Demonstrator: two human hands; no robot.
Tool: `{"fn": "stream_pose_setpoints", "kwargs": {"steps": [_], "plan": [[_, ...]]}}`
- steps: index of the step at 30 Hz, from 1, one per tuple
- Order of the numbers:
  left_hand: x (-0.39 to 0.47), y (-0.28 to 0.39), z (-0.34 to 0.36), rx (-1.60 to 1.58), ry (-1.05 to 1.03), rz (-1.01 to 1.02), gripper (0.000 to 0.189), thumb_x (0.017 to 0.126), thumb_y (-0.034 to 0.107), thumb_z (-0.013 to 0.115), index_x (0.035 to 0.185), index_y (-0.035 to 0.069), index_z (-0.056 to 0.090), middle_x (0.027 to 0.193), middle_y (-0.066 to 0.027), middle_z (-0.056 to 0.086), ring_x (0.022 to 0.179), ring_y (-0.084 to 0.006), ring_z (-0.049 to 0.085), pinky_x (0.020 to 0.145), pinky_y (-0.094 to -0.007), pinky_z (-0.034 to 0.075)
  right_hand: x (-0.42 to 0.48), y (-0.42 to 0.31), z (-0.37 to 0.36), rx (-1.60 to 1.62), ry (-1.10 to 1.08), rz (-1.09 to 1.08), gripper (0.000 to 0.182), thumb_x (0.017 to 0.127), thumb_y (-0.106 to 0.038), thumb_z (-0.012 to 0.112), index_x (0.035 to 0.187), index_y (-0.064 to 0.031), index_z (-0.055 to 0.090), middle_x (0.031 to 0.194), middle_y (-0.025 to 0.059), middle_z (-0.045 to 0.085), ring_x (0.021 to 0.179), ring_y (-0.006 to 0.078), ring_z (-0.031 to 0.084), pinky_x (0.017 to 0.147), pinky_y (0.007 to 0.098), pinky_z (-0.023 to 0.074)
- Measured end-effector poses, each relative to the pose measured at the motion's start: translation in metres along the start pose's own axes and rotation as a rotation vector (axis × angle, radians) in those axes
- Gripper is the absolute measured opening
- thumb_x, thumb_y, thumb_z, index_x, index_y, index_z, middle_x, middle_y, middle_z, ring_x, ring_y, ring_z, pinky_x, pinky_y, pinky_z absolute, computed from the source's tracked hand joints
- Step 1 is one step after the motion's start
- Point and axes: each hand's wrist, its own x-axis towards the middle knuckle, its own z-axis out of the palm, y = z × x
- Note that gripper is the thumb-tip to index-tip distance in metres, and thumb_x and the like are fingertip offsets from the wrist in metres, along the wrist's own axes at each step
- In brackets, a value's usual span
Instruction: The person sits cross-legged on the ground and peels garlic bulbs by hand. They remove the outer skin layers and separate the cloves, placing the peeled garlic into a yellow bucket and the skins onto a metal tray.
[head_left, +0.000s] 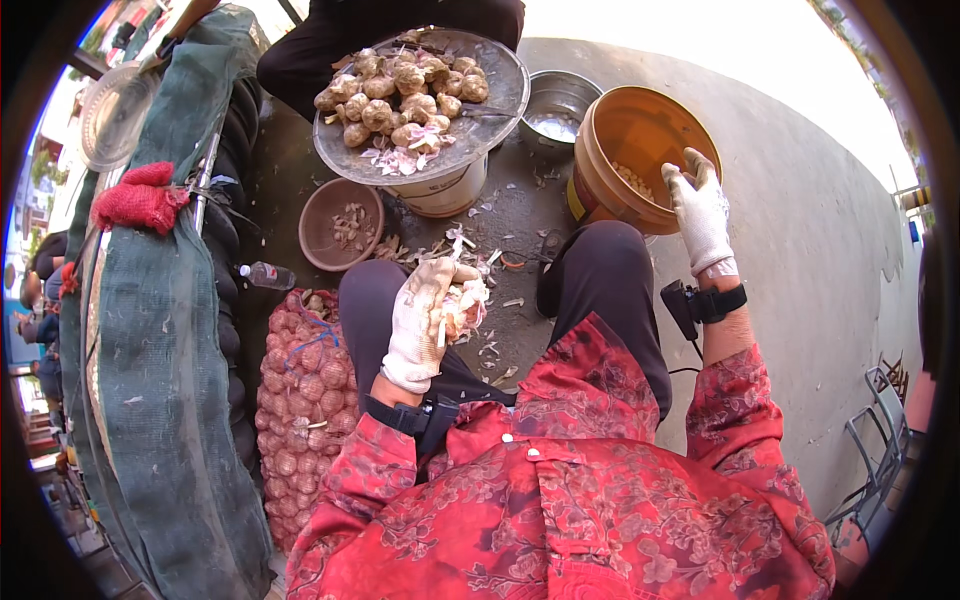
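Observation:
My left hand (416, 322), in a white work glove, holds a cluster of garlic cloves and loose skins (463, 306) above my left thigh. At the rim of an orange-brown plastic bucket (600, 142) is my gloved right hand (701, 210), its fingers apart and nothing seen in them. Pale peeled cloves (632, 181) lie inside that bucket. In front of me, a round metal tray (337, 154) bears a heap of garlic bulbs (409, 82), pinkish skins and a knife (487, 111). The tray rests on a white bucket (442, 191).
A brown plastic basin (304, 229) holds some cloves. Left of my leg stands a red mesh sack of garlic (307, 405), with a plastic bottle (268, 275) beyond it. A metal pot (555, 97) sits behind the orange-brown bucket. Another person's dark-clothed leg (292, 67) is behind the tray.

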Motion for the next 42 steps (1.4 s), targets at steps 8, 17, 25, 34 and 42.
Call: {"fn": "stream_pose_setpoints", "kwargs": {"steps": [8, 17, 25, 34, 42], "plan": [[0.002, -0.001, 0.024, -0.151, 0.045, 0.002, 0.021, 0.093, 0.020, 0.057, 0.102, 0.001, 0.058, 0.092, -0.0078, 0.063, 0.079, -0.0132, 0.060, 0.070, -0.0237, 0.050, -0.110, -0.093, 0.021, 0.640, -1.074, 0.442, 0.033, 0.091, -0.036, 0.057, 0.090, -0.0033, 0.059, 0.082, 0.0019, 0.063, 0.069, 0.0067, 0.057, 0.058, 0.0226, 0.0449], [-0.001, -0.021, 0.017, 0.143, 0.100, -0.022, 0.019, 0.095, 0.019, 0.054, 0.105, 0.002, 0.058, 0.083, -0.0021, 0.061, 0.064, -0.0061, 0.054, 0.053, -0.0190, 0.044, -0.139, -0.110, 0.042, 0.097, -0.975, -0.261, 0.042, 0.087, -0.043, 0.054, 0.075, -0.0025, 0.060, 0.074, 0.0190, 0.061, 0.073, 0.0360, 0.061, 0.065, 0.0432, 0.0459], [-0.010, -0.023, 0.022, 0.020, 0.148, -0.090, 0.018, 0.096, 0.020, 0.050, 0.104, 0.005, 0.057, 0.081, 0.0011, 0.058, 0.050, -0.0034, 0.042, 0.043, -0.0179, 0.034, -0.148, -0.097, 0.054, 0.221, -1.058, -0.257, 0.034, 0.092, -0.034, 0.050, 0.087, -0.0009, 0.058, 0.073, 0.0171, 0.062, 0.064, 0.0319, 0.061, 0.058, 0.0391, 0.0480], [-0.015, -0.006, 0.032, -0.085, 0.139, -0.209, 0.016, 0.095, 0.018, 0.053, 0.082, 0.011, 0.048, 0.071, 0.0009, 0.053, 0.051, -0.0056, 0.046, 0.044, -0.0195, 0.037, -0.145, -0.090, 0.047, 0.767, -1.393, 0.675, 0.031, 0.096, -0.034, 0.047, 0.088, -0.0073, 0.059, 0.069, -0.0019, 0.058, 0.051, 0.0056, 0.052, 0.045, 0.0208, 0.0433], [-0.014, -0.021, 0.019, -0.022, 0.149, -0.113, 0.011, 0.094, 0.017, 0.057, 0.087, 0.009, 0.053, 0.073, 0.0007, 0.054, 0.055, -0.0055, 0.047, 0.048, -0.0201, 0.040, -0.161, -0.086, 0.054, 0.608, -1.062, 0.386, 0.025, 0.093, -0.026, 0.054, 0.085, -0.0031, 0.060, 0.067, -0.0001, 0.059, 0.055, 0.0111, 0.056, 0.052, 0.0253, 0.0463]]}}
